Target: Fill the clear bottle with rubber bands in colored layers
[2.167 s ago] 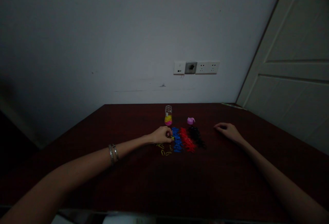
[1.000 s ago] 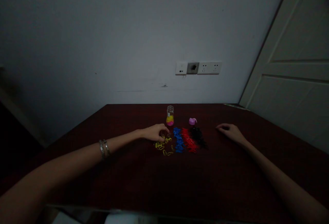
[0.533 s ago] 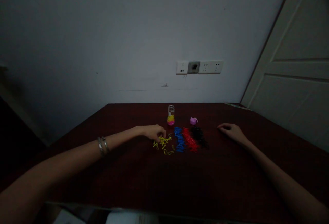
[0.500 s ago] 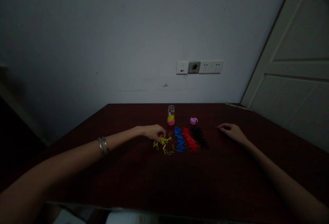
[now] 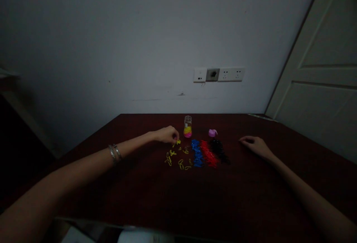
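My left hand is closed in a pinch on yellow rubber bands, just left of the glass jar. More loose yellow rubber bands lie scattered below and to the right of it. The clear, uncapped jar stands upright with yellow and pink bands inside. Right of the yellow ones are rows of blue bands, red bands and black bands. Resting on the table to their right, my right hand holds nothing, its fingers loosely stretched and the thumb apart below them.
Behind the red and black rows lies a purple lid. The dark red table meets a pale wall with sockets. A white panelled door stands at the right. Pale items show below the table's front edge.
My left hand has lifted slightly away from the yellow pile toward the jar, with bands at its fingertips. The yellow bands now lie more spread out. My right hand stays resting.
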### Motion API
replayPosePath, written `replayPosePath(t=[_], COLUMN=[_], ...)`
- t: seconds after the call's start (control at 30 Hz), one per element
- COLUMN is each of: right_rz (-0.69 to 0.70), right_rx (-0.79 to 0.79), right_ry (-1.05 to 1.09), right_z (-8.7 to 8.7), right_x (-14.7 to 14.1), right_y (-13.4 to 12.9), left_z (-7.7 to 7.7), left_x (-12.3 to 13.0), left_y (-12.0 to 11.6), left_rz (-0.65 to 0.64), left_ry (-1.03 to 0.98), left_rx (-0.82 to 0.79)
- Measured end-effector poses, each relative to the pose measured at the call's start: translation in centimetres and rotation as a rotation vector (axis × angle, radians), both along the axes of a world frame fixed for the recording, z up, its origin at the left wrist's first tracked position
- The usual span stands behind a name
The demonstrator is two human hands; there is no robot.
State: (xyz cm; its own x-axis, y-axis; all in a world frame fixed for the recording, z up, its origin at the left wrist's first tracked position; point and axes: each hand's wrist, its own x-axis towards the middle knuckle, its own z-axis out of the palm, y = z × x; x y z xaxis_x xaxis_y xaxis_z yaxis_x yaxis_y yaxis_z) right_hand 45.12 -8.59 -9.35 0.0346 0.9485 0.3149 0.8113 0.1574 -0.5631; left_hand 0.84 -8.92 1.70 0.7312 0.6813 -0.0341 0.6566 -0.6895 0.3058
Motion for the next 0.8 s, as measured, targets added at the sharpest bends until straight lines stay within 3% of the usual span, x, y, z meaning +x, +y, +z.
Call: replayPosePath(t=[0.37,0.53,0.8], right_rz=[0.025,0.027,0.010], right_rx=[-0.017,-0.016,-0.025], right_ry=[0.007,0.005,0.024], right_z=[0.0,0.0,0.5], right_x=[0.0,0.0,-0.4], right_y=[0.0,0.0,-0.3], left_z=[6.1,6.8,6.5], left_x=[1.5,3.3,4.9], left_y=[4.5,6.2,7.5], left_rz=[0.052,0.008,0.034], left_ry=[-0.193,-0.195,-0.088], left_rx=[0.101,0.130,0.106])
